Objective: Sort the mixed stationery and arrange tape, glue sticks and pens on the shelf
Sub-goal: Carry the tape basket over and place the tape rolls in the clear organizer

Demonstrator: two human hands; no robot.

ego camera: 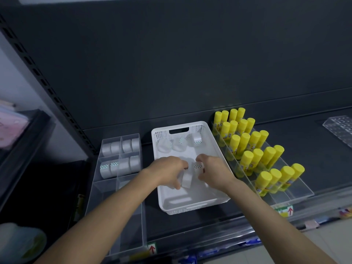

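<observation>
A white perforated plastic basket (209, 138) sits on the dark metal shelf (314, 168). Inside it, near the middle, the left hand (167, 170) curls its fingers round a plain white tape roll (186, 179) standing on edge. Just right of that, the right hand (214, 172) bends its fingers and thumb round a second tape roll with teal dots (198, 166).

Three more white tape rolls (196, 139) lie at the basket's far end. Left of the basket, a clear divided plastic tray (114, 216) holds rows of tape rolls (122, 166) in its far compartments. Right of the basket, yellow-capped glue sticks (255, 149) stand upright in a clear stepped rack (297, 189); their label print is too small to read.

In front of the basket, the shelf edge carries tags with red arrows (290, 210); any wording on them is illegible.
</observation>
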